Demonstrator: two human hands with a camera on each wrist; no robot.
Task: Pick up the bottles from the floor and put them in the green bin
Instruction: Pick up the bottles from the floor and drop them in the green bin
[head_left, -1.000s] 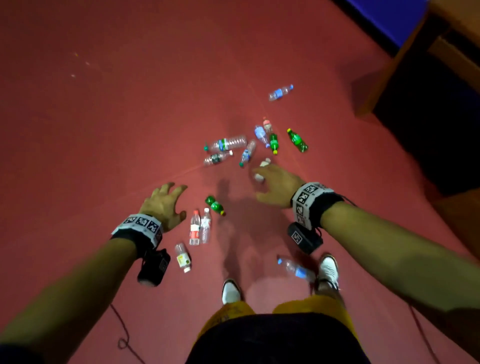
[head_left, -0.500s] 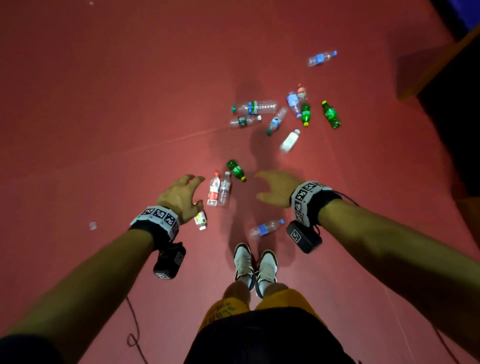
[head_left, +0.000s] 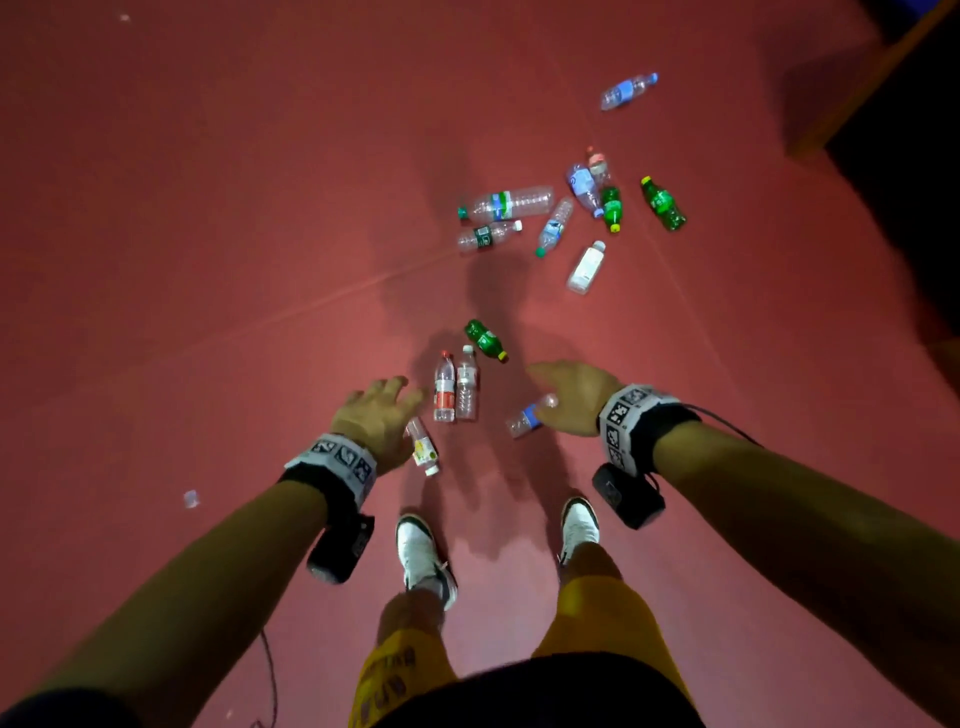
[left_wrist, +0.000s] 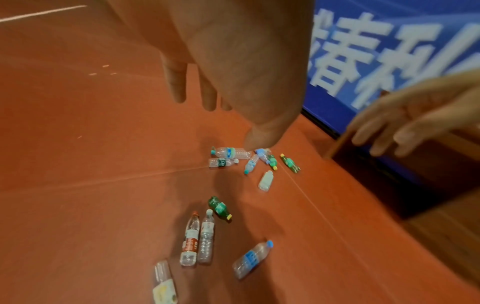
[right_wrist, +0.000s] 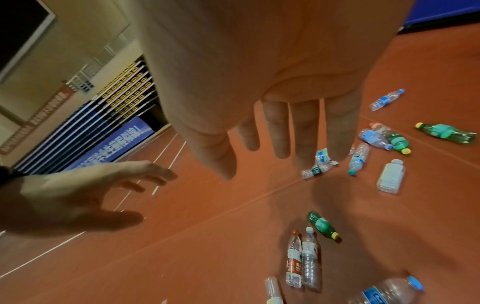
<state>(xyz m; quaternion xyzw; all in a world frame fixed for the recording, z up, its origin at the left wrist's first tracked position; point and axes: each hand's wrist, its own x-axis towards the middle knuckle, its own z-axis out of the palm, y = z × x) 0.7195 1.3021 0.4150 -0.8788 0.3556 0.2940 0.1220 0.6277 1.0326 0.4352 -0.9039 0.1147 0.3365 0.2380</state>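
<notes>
Several plastic bottles lie on the red floor. Close to my feet are a red-label bottle, a clear bottle beside it, a small green bottle, a blue-label bottle and a yellow-label bottle. Farther off lies a cluster with a large clear bottle, a white bottle and a green bottle. My left hand hovers open above the floor, left of the red-label bottle. My right hand hovers open over the blue-label bottle. Both hold nothing. No green bin is in view.
My two white shoes stand just behind the near bottles. A wooden bench or frame stands at the upper right, with a blue banner behind it. A lone blue-label bottle lies far ahead. A small scrap lies to the left.
The view has pulled back and my feet have stepped apart. Both hands have drawn nearer to the close bottles, still holding nothing. No bottle has moved.
</notes>
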